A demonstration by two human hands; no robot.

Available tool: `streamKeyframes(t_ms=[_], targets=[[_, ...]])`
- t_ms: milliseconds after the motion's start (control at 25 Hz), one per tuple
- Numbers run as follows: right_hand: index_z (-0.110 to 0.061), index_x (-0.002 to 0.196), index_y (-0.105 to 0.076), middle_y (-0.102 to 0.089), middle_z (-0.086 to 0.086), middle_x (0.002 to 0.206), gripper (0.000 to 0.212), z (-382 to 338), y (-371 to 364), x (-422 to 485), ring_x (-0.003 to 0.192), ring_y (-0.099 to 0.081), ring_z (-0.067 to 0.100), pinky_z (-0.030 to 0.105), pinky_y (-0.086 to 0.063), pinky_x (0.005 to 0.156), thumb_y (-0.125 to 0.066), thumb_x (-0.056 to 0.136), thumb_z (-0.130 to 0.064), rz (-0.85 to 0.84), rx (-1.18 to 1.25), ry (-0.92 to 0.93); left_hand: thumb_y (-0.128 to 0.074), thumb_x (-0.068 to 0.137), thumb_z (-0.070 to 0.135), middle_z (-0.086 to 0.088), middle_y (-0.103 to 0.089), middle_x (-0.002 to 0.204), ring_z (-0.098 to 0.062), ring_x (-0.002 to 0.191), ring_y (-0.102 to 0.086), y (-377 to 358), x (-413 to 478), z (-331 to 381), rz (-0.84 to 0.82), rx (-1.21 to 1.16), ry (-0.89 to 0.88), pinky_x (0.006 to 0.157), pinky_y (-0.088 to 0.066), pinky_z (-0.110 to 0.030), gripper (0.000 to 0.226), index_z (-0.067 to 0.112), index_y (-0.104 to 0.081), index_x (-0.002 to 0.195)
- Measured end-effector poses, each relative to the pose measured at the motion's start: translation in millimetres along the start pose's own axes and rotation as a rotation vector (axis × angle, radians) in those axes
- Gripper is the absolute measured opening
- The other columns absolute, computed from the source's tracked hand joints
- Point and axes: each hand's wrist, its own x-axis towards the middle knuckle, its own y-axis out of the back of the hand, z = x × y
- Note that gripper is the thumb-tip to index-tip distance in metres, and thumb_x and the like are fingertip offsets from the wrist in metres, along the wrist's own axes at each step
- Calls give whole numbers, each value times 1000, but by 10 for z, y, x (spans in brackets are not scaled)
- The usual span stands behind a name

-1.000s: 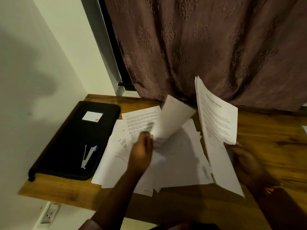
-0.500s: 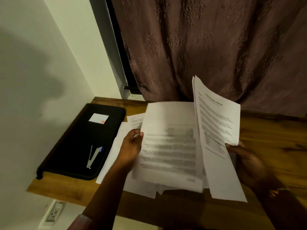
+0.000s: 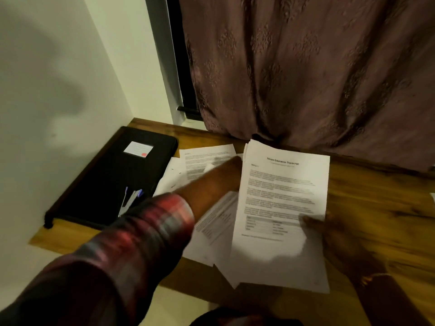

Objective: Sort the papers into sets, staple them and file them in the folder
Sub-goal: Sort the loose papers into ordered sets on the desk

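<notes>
My right hand grips a stack of printed sheets by its right edge, thumb on the front page headed as a transcript. The stack is raised over the desk and faces me. My left forearm, in a red plaid sleeve, reaches across to the stack's left edge; the hand itself is hidden behind the sheets. Loose papers lie spread on the desk under my arm. A closed black folder lies at the left with a stapler on top of it.
The wooden desk is bounded by a white wall on the left and a brown curtain at the back. A corner of another sheet shows at the far right edge. The folder carries a small white label.
My left hand carried the sheet it had lifted over to the stack in my right hand and is now out of sight behind it. The stack has turned to face me.
</notes>
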Motion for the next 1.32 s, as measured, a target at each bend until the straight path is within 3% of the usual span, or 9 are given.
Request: streamKeyframes(t_ms=[160,280,360,480,560,840,1000,1200,1320], targets=[[-19,124,-65,-73,6,116,33,235,74,7,101,-72,29,58,-57,87,-68,91,-16,89,-191,-25,-61,99,27,8,-64,69,-7,60,-60,-571,-228,-187,236,-399,-153,61,-51,-20,22,25,-69,78],[-29,122,-64,-73,-2,114,33,382,87,88,99,-72,25,55,-58,86,-70,90,-24,112,-348,-50,-54,101,29,13,-67,119,-10,111,-63,-819,-533,-400,535,196,-185,94,-53,-35,24,34,-62,123],[-31,124,-62,-72,-4,116,33,421,80,148,102,-70,24,54,-58,87,-68,91,-27,110,-424,-57,-60,96,39,4,-50,148,-22,138,-44,-971,-768,-656,585,275,1,112,-36,-51,45,30,-53,140],[-30,124,-60,-70,-5,115,31,406,19,248,100,-68,21,46,-59,82,-65,94,-26,110,-508,-74,-63,91,51,-6,-35,155,-30,142,-28,-1061,-1284,-868,566,9,540,114,-26,-51,67,20,-41,147],[-32,122,-59,-68,-8,112,28,354,-51,325,98,-67,19,35,-56,72,-64,96,-25,101,-536,-74,-64,87,61,-9,-29,154,-32,140,-25,-1122,-1491,-976,506,-53,705,113,-28,-50,82,17,-33,149],[-32,126,-55,-62,-13,113,32,287,-306,638,100,-62,11,23,-49,73,-62,97,-20,-15,-617,33,-72,83,55,-3,-24,156,-30,143,-21,-1079,-1491,-994,510,-179,643,114,-29,-49,81,29,-34,150],[-25,131,-53,-60,-12,112,37,317,-365,755,110,-58,19,28,-49,81,-61,97,-14,-30,-598,17,-71,89,44,2,-40,148,-26,138,-33,-1063,-1438,-1003,551,-269,626,112,-36,-48,53,30,-52,136],[-31,126,-60,-70,-13,115,34,169,-414,684,105,-67,13,36,-53,89,-64,95,-20,-32,-450,34,-47,106,32,13,-63,105,-7,95,-65,-866,-1431,-893,742,-776,456,64,-50,-12,8,30,-54,110],[-27,128,-61,-72,-11,118,35,3,-473,630,105,-69,9,26,-55,80,-63,94,-17,-47,-358,68,-43,106,33,8,-71,106,-7,94,-71,-737,-1447,-891,789,-1034,326,72,-60,-22,15,27,-56,110]])
